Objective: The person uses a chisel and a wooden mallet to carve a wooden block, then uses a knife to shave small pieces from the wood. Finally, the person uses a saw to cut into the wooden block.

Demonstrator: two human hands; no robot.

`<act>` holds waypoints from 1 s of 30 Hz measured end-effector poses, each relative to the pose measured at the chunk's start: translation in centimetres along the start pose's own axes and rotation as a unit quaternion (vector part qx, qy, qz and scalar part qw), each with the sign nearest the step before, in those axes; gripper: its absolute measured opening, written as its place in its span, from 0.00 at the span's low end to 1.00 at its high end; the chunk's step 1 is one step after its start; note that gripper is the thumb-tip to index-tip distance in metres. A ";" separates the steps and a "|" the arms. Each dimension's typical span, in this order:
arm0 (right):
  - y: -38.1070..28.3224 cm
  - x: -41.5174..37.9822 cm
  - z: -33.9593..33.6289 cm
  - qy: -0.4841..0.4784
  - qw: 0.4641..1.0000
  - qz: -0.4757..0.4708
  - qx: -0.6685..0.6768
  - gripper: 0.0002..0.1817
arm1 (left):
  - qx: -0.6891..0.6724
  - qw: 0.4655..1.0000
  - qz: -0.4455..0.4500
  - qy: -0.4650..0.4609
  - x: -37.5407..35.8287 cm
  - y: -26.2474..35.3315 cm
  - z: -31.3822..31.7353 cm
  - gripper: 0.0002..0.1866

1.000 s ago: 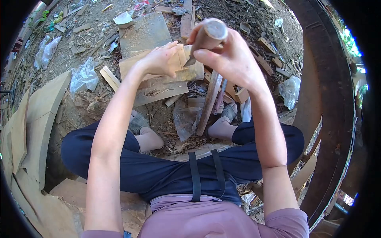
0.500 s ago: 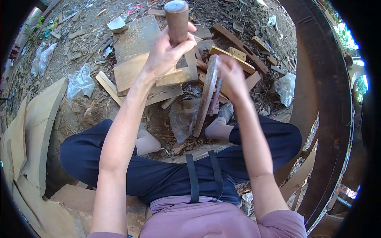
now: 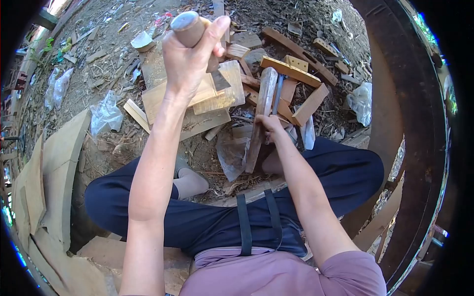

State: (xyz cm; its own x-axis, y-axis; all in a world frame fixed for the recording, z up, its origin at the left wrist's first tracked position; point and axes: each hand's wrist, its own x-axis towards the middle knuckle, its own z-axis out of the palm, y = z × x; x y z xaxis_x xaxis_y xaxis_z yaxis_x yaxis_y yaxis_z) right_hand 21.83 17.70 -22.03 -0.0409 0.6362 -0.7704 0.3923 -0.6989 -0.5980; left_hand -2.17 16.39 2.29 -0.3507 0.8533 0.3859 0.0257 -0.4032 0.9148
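My left hand [image 3: 186, 64] is raised at the upper middle, its fingers wrapped round a thick, round wooden handle [image 3: 188, 29] with a pale end; the rest of that tool is largely hidden. Lower down, my right hand [image 3: 269, 127] has curled fingers beside a long worn wooden bar [image 3: 266, 91], which leans up between my feet. A thin blue-grey metal rod [image 3: 278, 91] runs along the bar and disappears behind this hand. What the fingers grip there is hidden. Below my left hand lies a pale wooden block with a cut-out [image 3: 228, 89].
Boards and offcuts lie piled ahead, among them a reddish block [image 3: 310, 104] and a yellowish strip [image 3: 291, 71]. Plastic bags [image 3: 105, 114] and wood scraps litter the soil. A dark curved beam [image 3: 419, 148] rises at my right; bent panels [image 3: 59, 167] stand at my left.
My left hand has shifted left with the handle, which is now tilted. My right hand has come down from the top of the wooden bar to its lower part, beside the rod.
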 end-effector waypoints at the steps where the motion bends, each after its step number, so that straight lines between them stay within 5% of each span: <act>1: 0.5 0.5 -0.4 -0.030 0.997 0.010 0.067 0.11 | 0.011 1.000 0.006 0.012 0.0 -0.1 -0.2 0.12; 5: 0.2 -0.8 -2.2 -0.087 0.935 0.100 0.329 0.14 | -0.005 0.999 0.001 0.034 -0.1 -0.1 -0.4 0.12; 6: -1.0 -1.7 -3.4 -0.173 0.930 0.107 0.307 0.16 | -0.001 0.999 -0.001 0.044 0.0 -0.2 -0.2 0.12; 10: -3.2 -2.5 -4.1 -0.204 0.902 0.044 0.378 0.17 | 0.032 0.999 0.015 0.024 -0.2 0.1 0.0 0.13; 12: -4.8 -5.7 -3.8 -0.120 0.964 -0.052 0.232 0.20 | 0.016 1.000 0.006 0.024 -0.3 0.3 0.2 0.13; 16: -9.0 -11.8 -3.7 -0.127 0.965 -0.141 0.182 0.20 | 0.038 0.999 0.005 0.018 -0.7 -0.1 0.2 0.12; 20: -13.4 -18.2 -3.7 -0.064 0.940 -0.334 0.026 0.27 | 0.045 0.999 0.004 -0.003 -0.8 0.3 0.7 0.11; 23: -16.8 -23.3 -3.6 0.006 0.873 -0.484 -0.057 0.29 | 0.067 0.998 -0.003 0.009 -0.9 0.2 0.8 0.10; 27: -19.9 -26.7 -2.7 0.162 0.655 -0.723 -0.149 0.29 | 0.095 0.995 -0.009 0.023 -1.2 0.4 1.2 0.11; 30: -20.7 -28.5 -3.0 0.151 0.652 -0.687 -0.283 0.30 | 0.066 0.997 -0.017 0.030 -1.5 0.6 1.5 0.12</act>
State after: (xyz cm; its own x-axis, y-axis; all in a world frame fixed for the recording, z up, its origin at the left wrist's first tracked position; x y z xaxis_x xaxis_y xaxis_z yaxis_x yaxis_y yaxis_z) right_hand 17.60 15.03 12.94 -0.5623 0.6301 0.5355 0.4556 0.7765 -0.4353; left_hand -0.24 15.34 2.40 -0.4081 0.8432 0.3500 0.1352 -0.3234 0.9366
